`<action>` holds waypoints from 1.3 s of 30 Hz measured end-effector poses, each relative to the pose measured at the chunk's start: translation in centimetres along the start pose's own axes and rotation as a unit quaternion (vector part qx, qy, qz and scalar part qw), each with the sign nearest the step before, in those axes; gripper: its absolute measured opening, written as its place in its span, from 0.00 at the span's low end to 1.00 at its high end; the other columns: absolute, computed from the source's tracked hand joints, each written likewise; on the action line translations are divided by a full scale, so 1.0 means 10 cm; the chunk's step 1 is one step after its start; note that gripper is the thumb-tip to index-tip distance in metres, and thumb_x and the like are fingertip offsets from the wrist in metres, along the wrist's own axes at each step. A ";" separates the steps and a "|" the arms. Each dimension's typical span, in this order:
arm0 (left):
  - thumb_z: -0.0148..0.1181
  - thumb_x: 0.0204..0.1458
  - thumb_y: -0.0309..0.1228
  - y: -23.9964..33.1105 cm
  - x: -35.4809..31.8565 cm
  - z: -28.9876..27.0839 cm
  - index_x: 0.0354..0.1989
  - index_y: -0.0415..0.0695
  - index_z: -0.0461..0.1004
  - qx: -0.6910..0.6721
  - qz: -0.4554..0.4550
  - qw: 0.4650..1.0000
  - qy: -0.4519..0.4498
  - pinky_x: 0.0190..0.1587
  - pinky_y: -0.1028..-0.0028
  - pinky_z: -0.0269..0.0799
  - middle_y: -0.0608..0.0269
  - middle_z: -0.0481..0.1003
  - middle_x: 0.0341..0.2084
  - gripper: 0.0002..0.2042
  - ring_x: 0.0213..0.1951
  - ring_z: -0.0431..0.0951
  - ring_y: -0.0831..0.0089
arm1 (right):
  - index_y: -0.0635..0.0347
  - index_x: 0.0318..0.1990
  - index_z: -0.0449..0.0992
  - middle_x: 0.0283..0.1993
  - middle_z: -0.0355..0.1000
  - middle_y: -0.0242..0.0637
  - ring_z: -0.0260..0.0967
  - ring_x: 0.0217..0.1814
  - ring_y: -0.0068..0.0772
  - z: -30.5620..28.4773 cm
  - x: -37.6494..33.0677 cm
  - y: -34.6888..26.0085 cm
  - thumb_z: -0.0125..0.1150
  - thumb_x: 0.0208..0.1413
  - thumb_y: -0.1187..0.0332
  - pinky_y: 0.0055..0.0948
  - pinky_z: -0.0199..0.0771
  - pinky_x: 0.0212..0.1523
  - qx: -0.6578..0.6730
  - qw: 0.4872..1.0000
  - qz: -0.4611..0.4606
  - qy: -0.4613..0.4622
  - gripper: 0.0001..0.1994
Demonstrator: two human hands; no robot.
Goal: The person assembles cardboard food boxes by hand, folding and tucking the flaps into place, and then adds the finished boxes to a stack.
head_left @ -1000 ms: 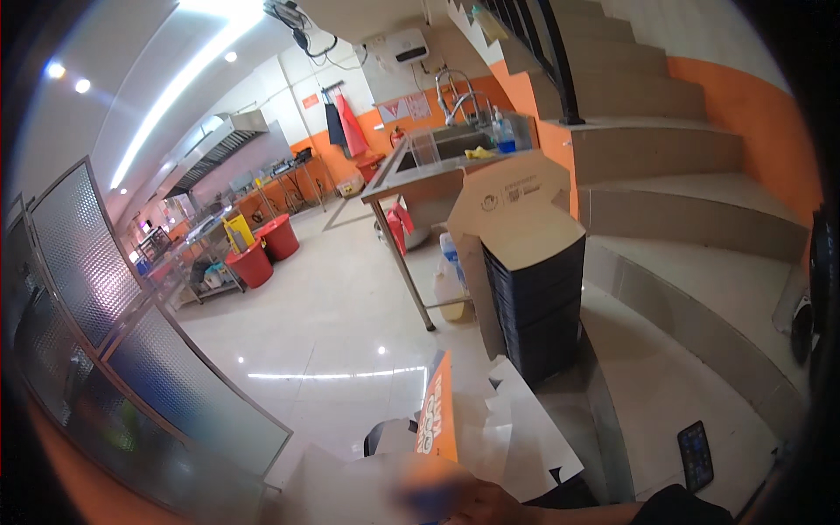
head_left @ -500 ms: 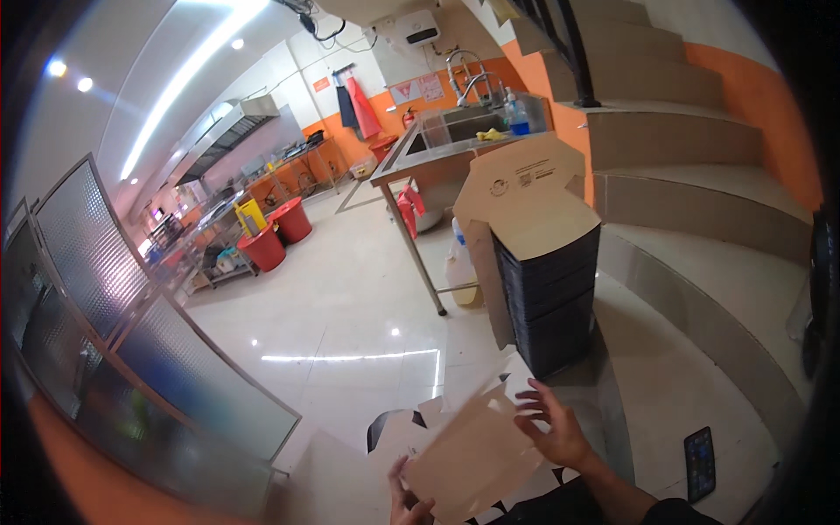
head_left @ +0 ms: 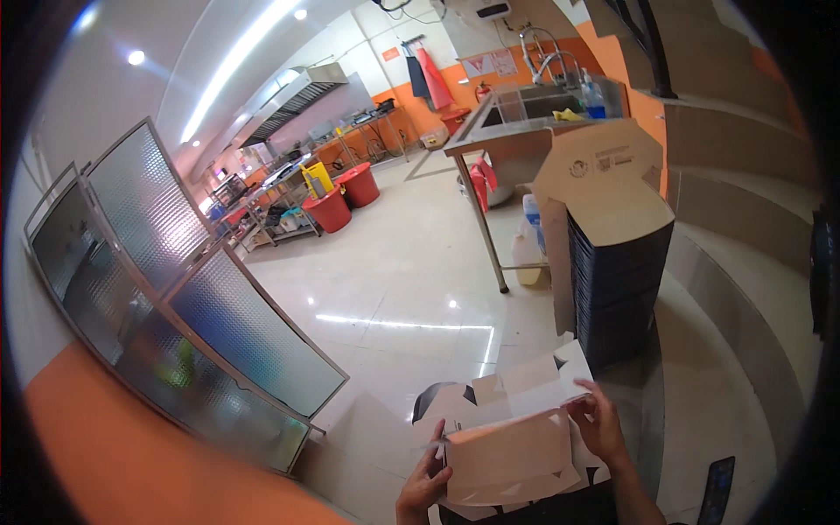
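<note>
Cardboard box (head_left: 509, 462) runs lengthwise left to right, half-curled left hand (head_left: 426, 479) and right hand (head_left: 602, 426) gripping its ends.

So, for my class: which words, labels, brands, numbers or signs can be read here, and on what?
None is readable.
Carton by the left hand: tiny marks, too small.
Top cardboard sheet: round mark, fine print, too small.
Wall notices: too small.
Reddish wall sign: too small.

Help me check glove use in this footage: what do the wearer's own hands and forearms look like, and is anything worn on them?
The left hand and right hand look bare, with no gloves. The right forearm is bare too; I see no watch on it. The lower edge cuts off the left side near the wrist. No sleeve shows clearly.
</note>
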State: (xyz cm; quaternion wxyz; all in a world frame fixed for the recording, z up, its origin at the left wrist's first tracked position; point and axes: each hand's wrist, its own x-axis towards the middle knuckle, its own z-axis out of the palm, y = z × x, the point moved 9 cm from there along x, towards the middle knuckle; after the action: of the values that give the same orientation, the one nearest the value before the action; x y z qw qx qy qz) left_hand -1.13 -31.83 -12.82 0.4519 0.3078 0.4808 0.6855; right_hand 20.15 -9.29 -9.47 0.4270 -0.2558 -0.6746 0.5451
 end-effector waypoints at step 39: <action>0.69 0.48 0.41 -0.28 -0.07 1.70 0.61 0.30 0.63 0.555 0.025 0.826 -0.101 0.57 0.58 0.69 0.43 0.68 0.53 0.36 0.55 0.69 0.47 | 0.70 0.36 0.80 0.33 0.80 0.40 0.77 0.37 0.23 0.19 -0.04 -0.30 0.69 0.54 0.74 0.26 0.76 0.42 -0.106 0.992 0.052 0.049 0.07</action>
State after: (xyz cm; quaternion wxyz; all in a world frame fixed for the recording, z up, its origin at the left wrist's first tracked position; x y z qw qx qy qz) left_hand 14.63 -25.63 -9.47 0.2334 0.5858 0.7239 0.2799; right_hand 19.11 -11.41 -6.80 0.4008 -0.3606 -0.6928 0.4790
